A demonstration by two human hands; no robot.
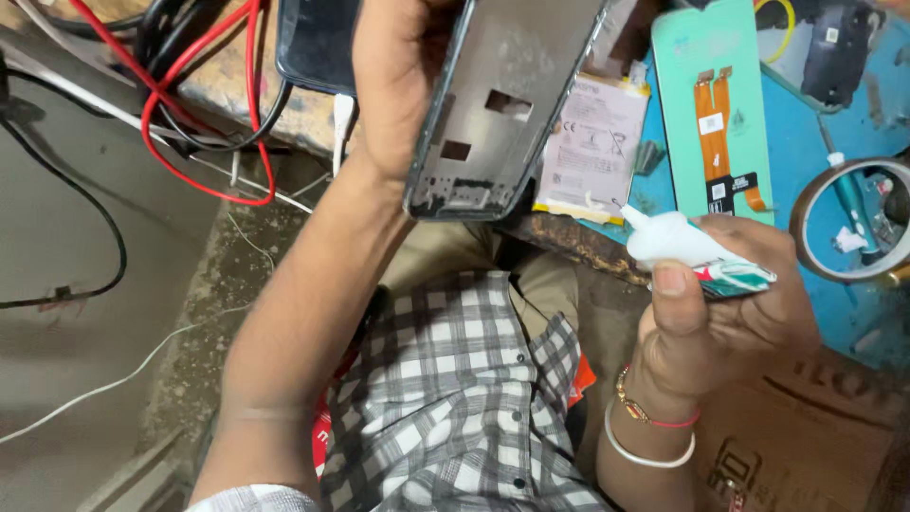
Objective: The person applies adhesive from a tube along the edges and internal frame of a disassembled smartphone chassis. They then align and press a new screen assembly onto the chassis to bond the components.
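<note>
A checked shirt (455, 398) fills the near foreground, above a grey floor (57, 246) trailing red and black cables (204, 104). The right hand (720, 303), wrist bangled, closes its fingers around a white glue tube (687, 248), nozzle pointing left. Higher up, the left hand (403, 81) grips a grey phone frame (502, 104), tilted. Beyond lies a blue workbench (806, 142) holding a battery (592, 142) and a screen panel (716, 109).

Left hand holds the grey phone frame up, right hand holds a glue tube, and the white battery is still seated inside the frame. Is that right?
Not quite. In the head view the left hand holds the grey phone frame and the right hand holds the glue tube, but the white battery lies on the workbench beyond the frame, not inside it.
</note>
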